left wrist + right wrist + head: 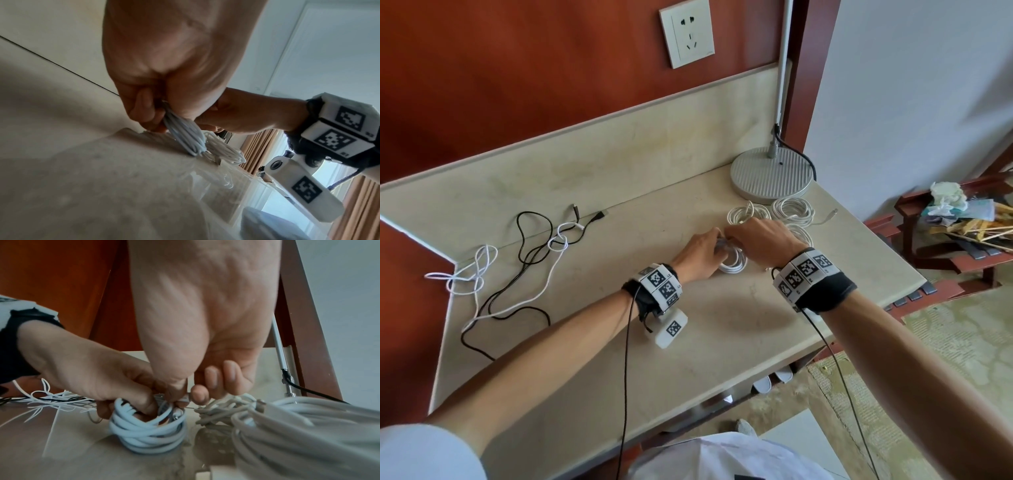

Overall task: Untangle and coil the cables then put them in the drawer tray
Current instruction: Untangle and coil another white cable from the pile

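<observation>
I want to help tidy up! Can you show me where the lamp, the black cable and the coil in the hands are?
lamp (pixel 770 174): head view, on its round grey base.
black cable (pixel 534 255): head view, on a loose loop lying on the counter.
coil (pixel 144 437): right wrist view, on the stacked white loops below the fingers.

A beige counter (pixel 592 342) carries a lamp base (pixel 772 173). Coiled white cables (pixel 792 210) lie beside it. Tangled black and white cables (pixel 524 260) lie left.

Lamp base (pixel 772 174) on counter (pixel 592 342); wall socket (pixel 686 32).
</observation>
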### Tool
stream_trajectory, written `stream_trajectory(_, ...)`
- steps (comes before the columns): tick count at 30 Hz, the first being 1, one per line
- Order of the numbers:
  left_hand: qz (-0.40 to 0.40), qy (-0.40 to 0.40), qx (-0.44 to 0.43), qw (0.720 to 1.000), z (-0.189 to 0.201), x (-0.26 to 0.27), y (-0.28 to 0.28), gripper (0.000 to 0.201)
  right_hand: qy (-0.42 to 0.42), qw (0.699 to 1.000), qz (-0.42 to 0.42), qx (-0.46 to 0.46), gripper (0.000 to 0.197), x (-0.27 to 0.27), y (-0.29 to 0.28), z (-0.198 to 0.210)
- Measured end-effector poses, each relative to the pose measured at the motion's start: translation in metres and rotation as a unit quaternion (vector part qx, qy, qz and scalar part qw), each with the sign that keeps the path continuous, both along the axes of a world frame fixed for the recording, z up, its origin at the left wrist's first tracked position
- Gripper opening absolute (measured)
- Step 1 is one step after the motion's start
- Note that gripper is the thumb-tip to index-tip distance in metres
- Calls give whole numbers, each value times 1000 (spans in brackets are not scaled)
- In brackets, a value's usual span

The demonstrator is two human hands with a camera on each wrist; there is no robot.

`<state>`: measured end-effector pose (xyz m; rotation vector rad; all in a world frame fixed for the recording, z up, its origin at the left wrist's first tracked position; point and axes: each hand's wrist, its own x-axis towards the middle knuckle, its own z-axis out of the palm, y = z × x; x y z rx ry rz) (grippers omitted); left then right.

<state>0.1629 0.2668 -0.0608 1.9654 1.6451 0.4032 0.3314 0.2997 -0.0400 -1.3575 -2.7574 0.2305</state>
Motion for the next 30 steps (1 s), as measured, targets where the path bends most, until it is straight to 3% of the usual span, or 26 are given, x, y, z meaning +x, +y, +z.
stream_trajectory(3, -15, 22, 13, 1000, 0, -7, -2, 19, -2, 1000, 4, 0, 19, -1, 1, 0)
stream_trajectory(7, -51, 186, 48, 980, 2, -15, 3, 32, -7, 1000, 8, -5, 20, -4, 3, 2)
stream_trajectory(10, -75, 232, 59, 968, 6, -18, 5, 32, 19, 999, 10, -37, 19, -4, 6, 0)
stream_trajectory(14, -87, 234, 56, 967, 4, -20, 8, 24, 67, 993, -23, -97, 18, -2, 8, 0)
stream_trajectory(17, -101, 218, 54, 969, 0, -20, 11, 27, 136, 975, -96, -147, 11, -2, 10, -2)
stream_trajectory(21, -120, 118, 70, 983, -4, -22, 12, 36, 295, 899, -204, -252, 15, 1, 13, -7)
stream_trajectory(24, -129, 90, 81, 984, -6, -20, 14, 28, 367, 845, -262, -286, 24, -3, 9, -9)
stream_trajectory(27, -137, 73, 93, 984, -6, -20, 16, 21, 356, 845, -310, -251, 16, -15, 7, -12)
stream_trajectory(30, -119, 101, 115, 981, -9, -21, 16, 19, 286, 882, -319, -194, 13, -24, 5, -9)
